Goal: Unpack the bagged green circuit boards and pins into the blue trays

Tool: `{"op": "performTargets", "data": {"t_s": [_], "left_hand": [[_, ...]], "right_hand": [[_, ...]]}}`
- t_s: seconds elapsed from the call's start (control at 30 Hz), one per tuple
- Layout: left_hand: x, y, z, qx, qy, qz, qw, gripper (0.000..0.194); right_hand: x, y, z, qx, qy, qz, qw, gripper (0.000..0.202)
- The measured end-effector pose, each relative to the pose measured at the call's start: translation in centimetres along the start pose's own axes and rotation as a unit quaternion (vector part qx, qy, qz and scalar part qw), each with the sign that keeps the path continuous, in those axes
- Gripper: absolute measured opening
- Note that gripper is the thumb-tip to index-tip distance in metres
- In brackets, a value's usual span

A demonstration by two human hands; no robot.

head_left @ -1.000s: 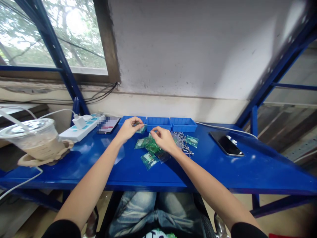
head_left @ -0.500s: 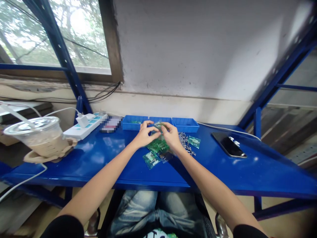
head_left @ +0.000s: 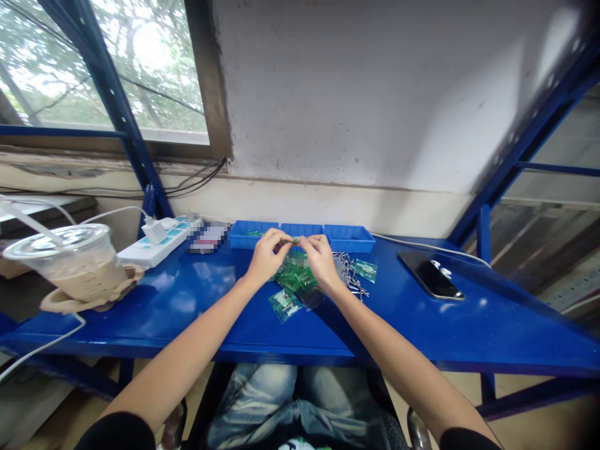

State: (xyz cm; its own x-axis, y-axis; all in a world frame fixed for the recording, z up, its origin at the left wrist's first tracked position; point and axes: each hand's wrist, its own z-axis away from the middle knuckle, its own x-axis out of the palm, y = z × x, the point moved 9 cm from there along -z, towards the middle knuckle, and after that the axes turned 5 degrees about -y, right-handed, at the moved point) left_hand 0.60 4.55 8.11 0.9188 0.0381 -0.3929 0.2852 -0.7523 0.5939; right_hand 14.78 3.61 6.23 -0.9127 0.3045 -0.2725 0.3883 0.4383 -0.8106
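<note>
Across the blue table (head_left: 492,325), before three blue bins (head_left: 350,244), green packets (head_left: 295,274) are heaped. The left hand (head_left: 267,255) and right hand (head_left: 320,257) have been brought together above them; one small packet (head_left: 296,241), apparently, is pinched by both hands' fingertips, so it is now steadied from two sides.

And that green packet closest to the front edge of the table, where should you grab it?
Probably pinch the green packet by its near corner, coming from the table's front. It lies flat, with that corner pointing frontward, away from the other packets.
</note>
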Motion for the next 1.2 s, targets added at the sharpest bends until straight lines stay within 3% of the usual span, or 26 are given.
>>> {"op": "performTargets", "data": {"t_s": [0.1, 0.2, 0.3, 0.4, 0.5, 0.57, 0.67, 0.73, 0.77, 0.83, 0.9, 0.97, 1.03, 1.1, 1.2], "left_hand": [[0.6, 1.5, 0.3, 0.063, -0.020, -0.051, 0.996, 0.010], [1.0, 1.1, 0.4, 0.039, -0.030, -0.059, 0.997, 0.011], [1.3, -1.3, 0.4, -0.077, -0.042, 0.032, 0.996, 0.026], [1.9, -4.3, 1.2, -0.227, -0.036, 0.179, 0.957, 0.047], [1.5, -5.3, 1.1, -0.271, -0.026, 0.211, 0.939, 0.037], [-0.1, -5.0, -0.1, -0.233, -0.009, 0.171, 0.957, 0.029], [-4.5, -3.9, -2.3, -0.157, 0.080, 0.030, 0.984, 0.027], [-7.1, -2.8, -3.5, -0.118, 0.128, -0.111, 0.978, 0.028], [-7.6, -2.4, -3.9, -0.101, 0.121, -0.177, 0.971, 0.030], [-7.2, -2.1, -4.3, -0.079, 0.057, -0.269, 0.958, 0.045], [-5.2, -2.8, -3.5, -0.078, -0.063, -0.294, 0.951, 0.059], [-2.6, -4.0, -1.6, -0.089, -0.207, -0.264, 0.938, 0.055], [-1.0, -4.9, 0.4, -0.100, -0.300, -0.224, 0.922, 0.046], [-0.8, -5.7, 1.6, -0.120, -0.318, -0.207, 0.917, 0.037], [-1.3, -6.6, 2.1, -0.156, -0.301, -0.202, 0.919, 0.023]], "right_hand": [[-0.7, 0.5, -0.3, 0.036, 0.021, -0.013, 0.999, 0.037], [-0.9, -0.8, -0.2, -0.023, 0.017, 0.053, 0.998, 0.031], [-0.2, -2.1, 0.3, -0.105, -0.014, 0.087, 0.991, 0.027], [1.0, -2.7, 0.9, -0.157, -0.055, 0.134, 0.977, 0.030], [1.6, -2.8, 1.2, -0.180, -0.067, 0.174, 0.966, 0.036], [1.5, -3.0, 1.2, -0.190, -0.064, 0.164, 0.966, 0.038], [0.8, -3.3, 1.1, -0.191, -0.044, 0.147, 0.969, 0.035], [0.3, -3.4, 0.9, -0.187, -0.029, 0.155, 0.970, 0.031], [0.1, -3.4, 0.9, -0.184, -0.024, 0.160, 0.969, 0.030], [0.0, -3.2, 0.8, -0.176, -0.022, 0.169, 0.970, 0.027], [0.1, -3.0, 0.7, -0.167, -0.032, 0.175, 0.970, 0.024], [0.4, -2.9, 0.7, -0.161, -0.043, 0.181, 0.969, 0.022], [0.6, -2.9, 0.8, -0.160, -0.051, 0.187, 0.968, 0.021], [0.9, -3.0, 1.0, -0.160, -0.057, 0.191, 0.967, 0.021], [1.3, -2.9, 1.1, -0.156, -0.068, 0.197, 0.965, 0.021]]}}
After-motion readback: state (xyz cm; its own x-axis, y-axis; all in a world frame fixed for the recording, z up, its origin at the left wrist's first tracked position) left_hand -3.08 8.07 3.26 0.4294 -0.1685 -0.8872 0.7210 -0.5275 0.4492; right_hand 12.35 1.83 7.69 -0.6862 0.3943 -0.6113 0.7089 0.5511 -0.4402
